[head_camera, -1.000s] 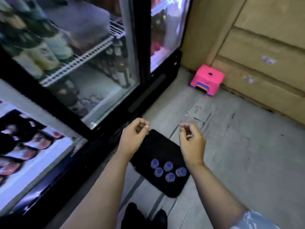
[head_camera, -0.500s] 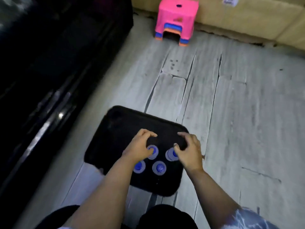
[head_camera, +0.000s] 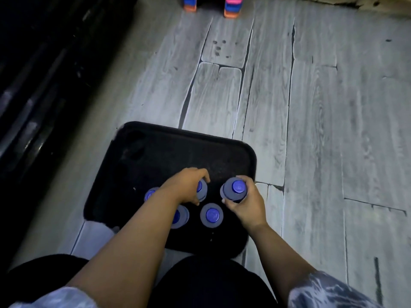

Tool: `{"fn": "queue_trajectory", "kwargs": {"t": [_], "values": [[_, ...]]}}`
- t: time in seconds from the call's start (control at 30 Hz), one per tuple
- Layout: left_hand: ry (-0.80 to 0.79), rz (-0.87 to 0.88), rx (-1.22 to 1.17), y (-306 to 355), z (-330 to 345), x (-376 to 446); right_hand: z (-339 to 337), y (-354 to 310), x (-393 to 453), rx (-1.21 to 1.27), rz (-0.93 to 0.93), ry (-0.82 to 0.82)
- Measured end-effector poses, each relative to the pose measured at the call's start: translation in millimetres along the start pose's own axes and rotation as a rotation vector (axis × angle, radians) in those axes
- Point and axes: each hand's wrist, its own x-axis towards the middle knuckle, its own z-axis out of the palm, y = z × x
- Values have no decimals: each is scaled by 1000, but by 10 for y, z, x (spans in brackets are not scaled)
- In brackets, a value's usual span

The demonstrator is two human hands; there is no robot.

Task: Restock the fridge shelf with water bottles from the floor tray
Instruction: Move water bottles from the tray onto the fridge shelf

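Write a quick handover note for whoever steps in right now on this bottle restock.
Left hand: grips a bottle on the tray.
Right hand: grips another bottle, at the tray's right side.
Three more bottles stand on the tray, at and.
Done: both bottles gripped.
Left: carry them to the fridge shelf, out of view here, then come back for the other three.

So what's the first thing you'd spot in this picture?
Five bottles with bright blue caps, standing in a black tray on the grey floor. The left hand grips one bottle and the right hand grips another. A colourful stool peeks in at the top.
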Motion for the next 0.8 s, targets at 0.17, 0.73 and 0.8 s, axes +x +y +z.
{"fn": "queue_trajectory", "kwargs": {"t": [0.17,0.73,0.8], "values": [[68,-46,-119,11,-111,-80,-10,-174,8,59,28,68],[493,-149,-397,1037,-2733,-2759,-1087,-3689,-1157,61,-282,17],[569,-162,-434,1180,-3061,-3265,-1220,-4196,-1400,54,-332,-31]]}}
